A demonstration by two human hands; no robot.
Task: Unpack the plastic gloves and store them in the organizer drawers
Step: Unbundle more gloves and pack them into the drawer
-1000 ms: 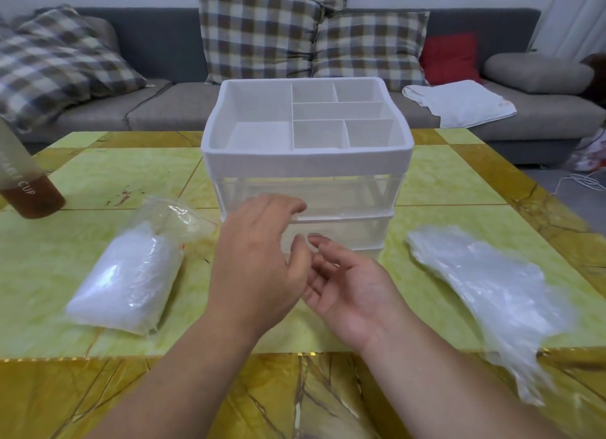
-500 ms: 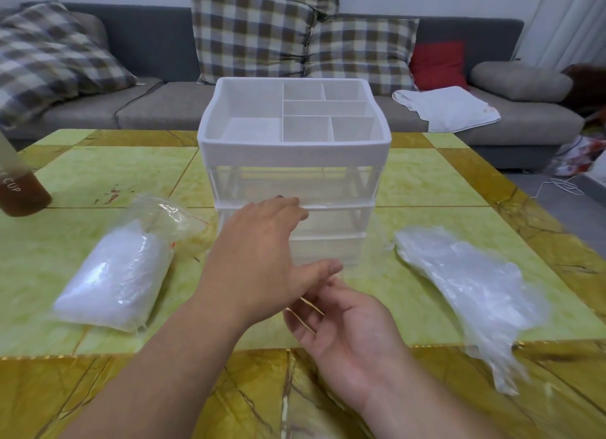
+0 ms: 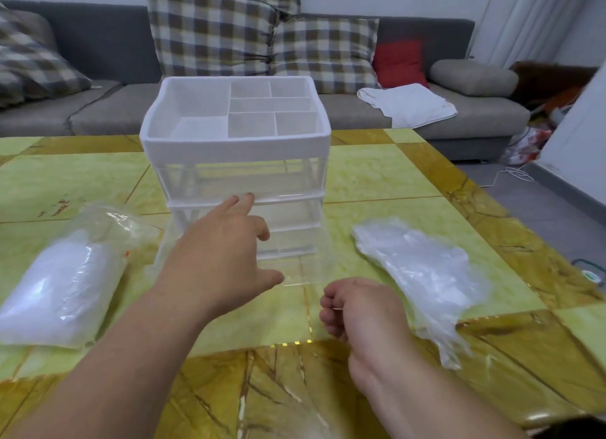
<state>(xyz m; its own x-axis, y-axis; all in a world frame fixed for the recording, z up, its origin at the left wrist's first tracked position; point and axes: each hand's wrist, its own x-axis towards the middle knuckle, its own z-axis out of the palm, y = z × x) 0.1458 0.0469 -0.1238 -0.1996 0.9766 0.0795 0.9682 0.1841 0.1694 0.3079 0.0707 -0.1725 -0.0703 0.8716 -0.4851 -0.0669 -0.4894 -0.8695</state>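
Gloves (image 3: 423, 274) lie lengthwise near-right to far-left; left hand (image 3: 216, 258) fingers extended, right hand (image 3: 360, 307) fingers curled.

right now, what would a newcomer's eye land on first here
The white-topped organizer with clear drawers stands mid-table, and the left hand reaches toward its drawer fronts with fingers extended. A bag of plastic gloves lies to the organizer's left and a loose pile of gloves to its right. The right hand hovers nearer the front edge of the table, fingers curled.
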